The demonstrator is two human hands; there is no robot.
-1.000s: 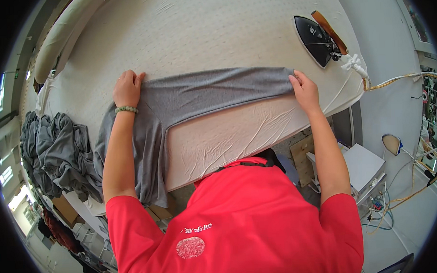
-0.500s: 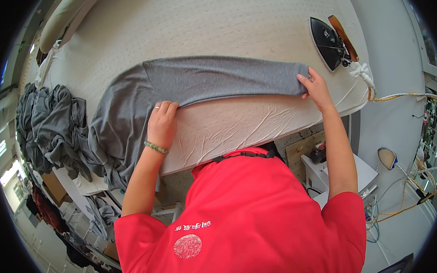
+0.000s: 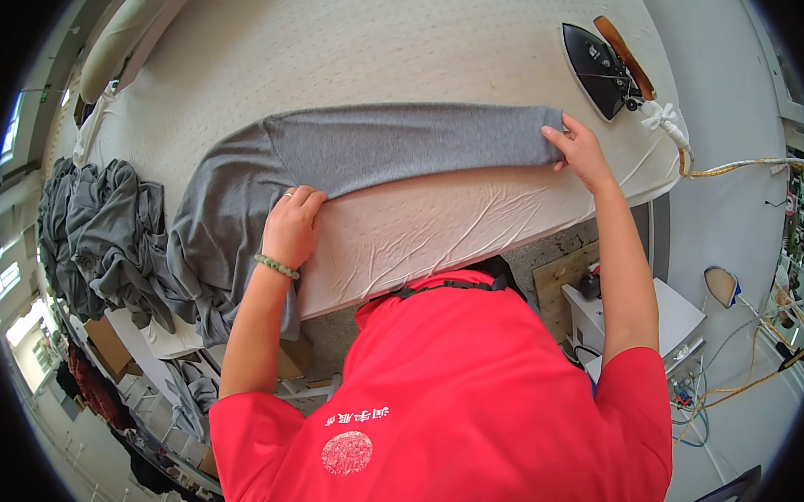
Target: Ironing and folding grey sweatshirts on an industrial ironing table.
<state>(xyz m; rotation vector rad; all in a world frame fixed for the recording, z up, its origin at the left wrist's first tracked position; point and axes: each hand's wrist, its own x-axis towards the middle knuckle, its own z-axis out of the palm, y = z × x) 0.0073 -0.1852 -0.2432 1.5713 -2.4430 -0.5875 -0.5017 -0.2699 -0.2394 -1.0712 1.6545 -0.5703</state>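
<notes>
A grey knit garment (image 3: 231,182) lies on a pale padded ironing table (image 3: 436,219), one long sleeve (image 3: 416,137) stretched out to the right. My left hand (image 3: 292,221) grips the sleeve's near edge close to the underarm, fingers closed over the cloth. At the far right end, my right hand (image 3: 577,149) pinches the cuff between thumb and fingers. The sleeve lies nearly smooth between my hands, while the garment's body falls in folds over the near left edge.
An iron (image 3: 601,71) with a wooden handle rests at the table's right, its cloth-wrapped hose (image 3: 736,167) trailing off right. A heap of dark grey garments (image 3: 109,235) sits at the left edge. A white cabinet (image 3: 635,318) stands below the table at right.
The sleeve is drawn straighter and flatter, its cuff end shifted slightly away from me. My right hand has moved a little with the cuff; my left hand keeps its hold.
</notes>
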